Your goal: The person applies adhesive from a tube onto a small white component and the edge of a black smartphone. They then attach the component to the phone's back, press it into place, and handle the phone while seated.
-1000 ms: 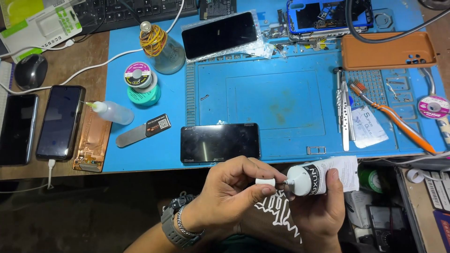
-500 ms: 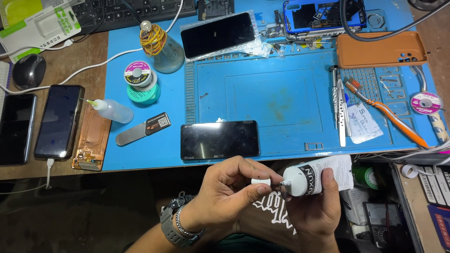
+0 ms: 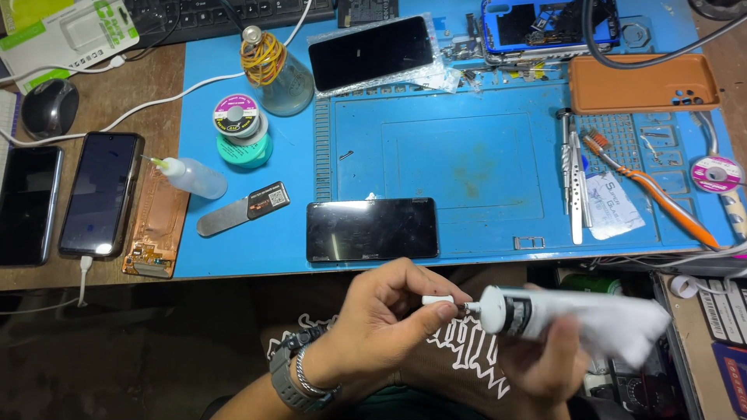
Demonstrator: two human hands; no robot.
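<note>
Tube: white adhesive tube (image 3: pixel 537 315) with a black label, held level below the tabletop's near edge, nozzle pointing left.
Cap: small white cap (image 3: pixel 437 299) just beside the nozzle tip, off the tube.
Left hand: left hand (image 3: pixel 385 323), watch and bracelet on the wrist, grip pinched on the cap between thumb and forefinger.
Right hand: right hand (image 3: pixel 548 365), grip closed around the tube's body from below.
Tabletop: blue work mat (image 3: pixel 459 155); dark phone (image 3: pixel 372 229) face up at the mat's near edge, just above the hands; tweezers (image 3: pixel 574 179) and orange-handled brush (image 3: pixel 650 190) toward the right edge.
</note>
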